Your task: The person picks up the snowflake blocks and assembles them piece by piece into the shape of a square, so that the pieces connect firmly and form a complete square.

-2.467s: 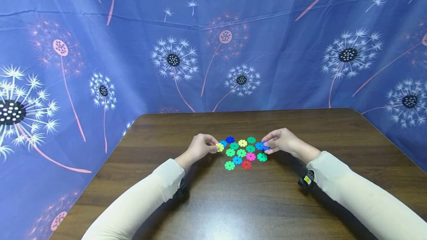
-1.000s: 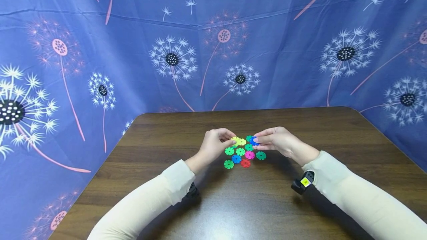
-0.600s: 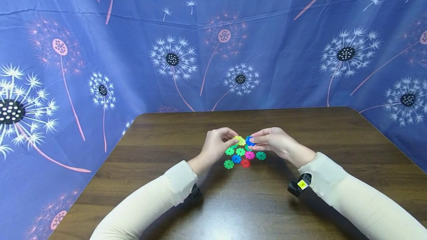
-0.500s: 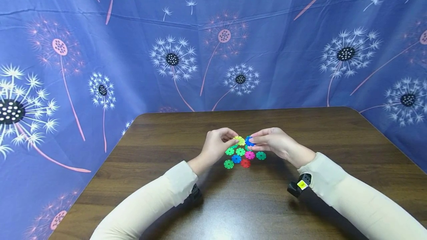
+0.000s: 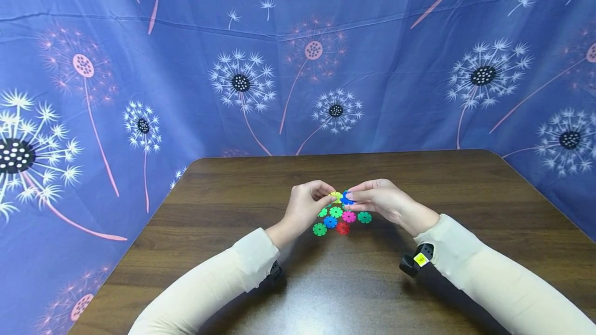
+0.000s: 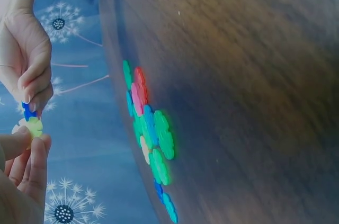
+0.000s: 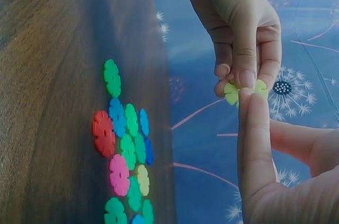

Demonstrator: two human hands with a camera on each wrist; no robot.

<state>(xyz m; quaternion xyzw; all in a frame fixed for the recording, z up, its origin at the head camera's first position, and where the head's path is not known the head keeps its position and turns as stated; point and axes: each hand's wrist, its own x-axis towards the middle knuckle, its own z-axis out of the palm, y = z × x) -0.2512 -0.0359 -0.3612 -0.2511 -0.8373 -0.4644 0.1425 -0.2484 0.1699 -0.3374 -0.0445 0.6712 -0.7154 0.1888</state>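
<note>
My left hand (image 5: pixel 303 204) pinches a yellow notched disc (image 5: pixel 336 197) between thumb and fingers, held above the table. Against it, my right hand (image 5: pixel 387 201) pinches a dark blue notched disc (image 5: pixel 346 198). In the left wrist view the blue disc (image 6: pixel 28 112) meets the edge of the yellow disc (image 6: pixel 35 126); whether they are locked together I cannot tell. In the right wrist view my right fingers hide the blue disc and part of the yellow disc (image 7: pixel 231 93). Below the hands lie a pink disc (image 5: pixel 348 216), a red disc (image 5: pixel 343 228) and several green and blue ones.
The brown wooden table (image 5: pixel 298 278) reaches back to a blue cloth (image 5: pixel 396 107) with dandelion prints. A pale yellow disc (image 7: pixel 143 180) lies among the loose discs. Each wrist wears a black camera, the right one (image 5: pixel 410 265) with a yellow label.
From apart on both sides of the discs, my hands have come together, bringing the yellow and dark blue discs edge to edge. Over the last half second they have barely moved.
</note>
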